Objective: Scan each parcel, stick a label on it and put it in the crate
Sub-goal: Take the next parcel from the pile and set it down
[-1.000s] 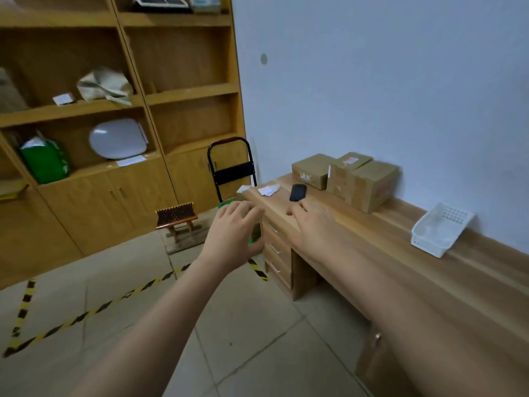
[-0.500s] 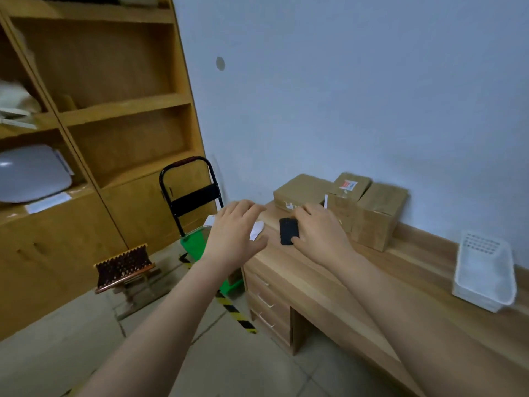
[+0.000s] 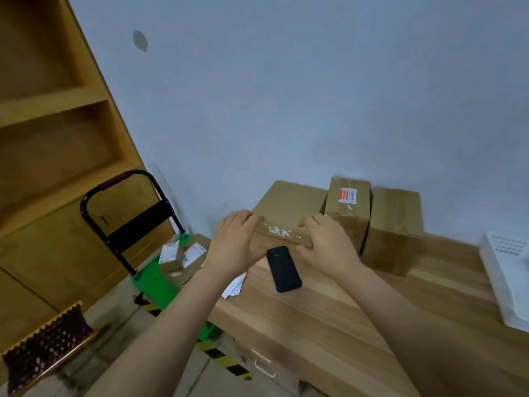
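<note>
Three parcels [image 3: 395,224] on desk [image 3: 329,310], flat parcel [image 3: 286,206] gripped by left hand [image 3: 234,249] and right hand [image 3: 326,247] (one scanner [image 3: 283,269] nearby)

Dim, soft light; edges blurred.

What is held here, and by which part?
The left hand and right hand grip the flat cardboard parcel by its near edge, one at each end.

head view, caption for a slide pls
Left hand and right hand grip a parcel on the desk, scanner lying in front.
</note>
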